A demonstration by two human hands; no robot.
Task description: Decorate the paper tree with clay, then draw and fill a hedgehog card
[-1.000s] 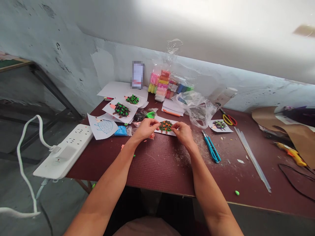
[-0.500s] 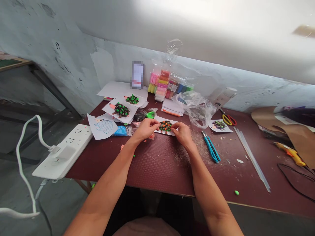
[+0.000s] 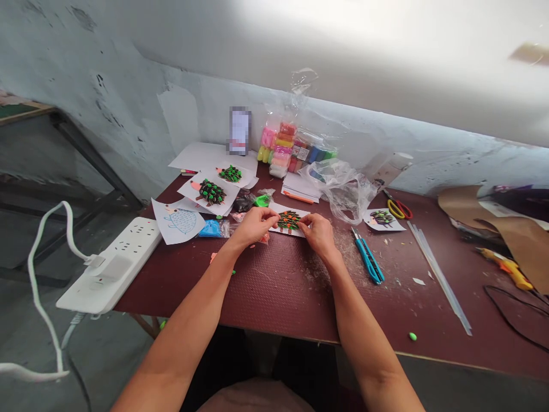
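"What's changed on your feed?"

"Next to nothing. Compared with a second ago, I see the whole scene sitting a hair further left; the left hand point(image 3: 257, 224) and right hand point(image 3: 318, 232) have kept their places at the hedgehog card point(image 3: 290, 220)."

"Where's that card?"

"Mid-table, towards the far side, between my two hands. Its hedgehog has dark spines dotted with orange."

"And the grip?"

"Both narrow: thumb and fingers drawn together, left tips at the hedgehog's left end, right tips at its right. I can't tell whether they pinch anything or only press."

"Edges and room?"

"The near edge of the red-brown table point(image 3: 278, 297) runs beneath my forearms. My best room is the stretch between them, from card to near edge. On the left, the clay packets point(image 3: 211, 228) crowd my left hand, and the white power strip point(image 3: 112, 266) overhangs the left edge. To the right, a teal-handled cutter point(image 3: 368, 260) lies near my right forearm; further right are translucent glue sticks point(image 3: 441, 280). One green clay bit point(image 3: 412, 336) sits close to the near edge."
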